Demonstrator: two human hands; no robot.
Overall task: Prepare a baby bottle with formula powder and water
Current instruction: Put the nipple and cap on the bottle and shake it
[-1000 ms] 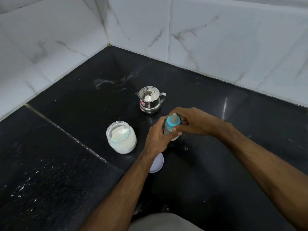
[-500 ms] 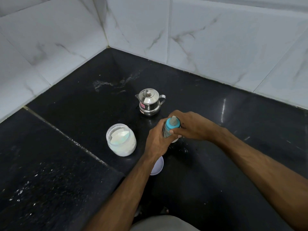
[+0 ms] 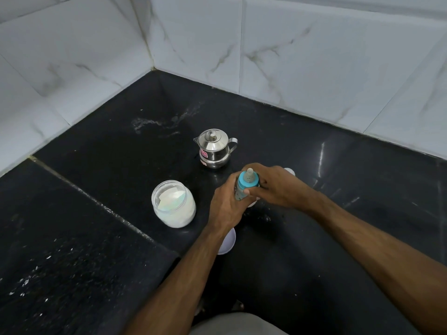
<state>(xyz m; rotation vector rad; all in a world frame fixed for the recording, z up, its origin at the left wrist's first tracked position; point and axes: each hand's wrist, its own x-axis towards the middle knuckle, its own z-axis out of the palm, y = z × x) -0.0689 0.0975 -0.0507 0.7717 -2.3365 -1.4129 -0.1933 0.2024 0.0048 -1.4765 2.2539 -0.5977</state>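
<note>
Both hands' grip around upright baby bottle, teat topmost.

The clear body of the baby bottle with the blue collar is mostly hidden inside the curled left hand and behind the right hand; its fill cannot be told. A white round lid near the person lies half under the left wrist. Another white object, far side of the right hand, shows only a sliver. The pink label on the steel lidded pot is too small to read. Both forearms and a grey garment are cut off by the near edge.
</note>
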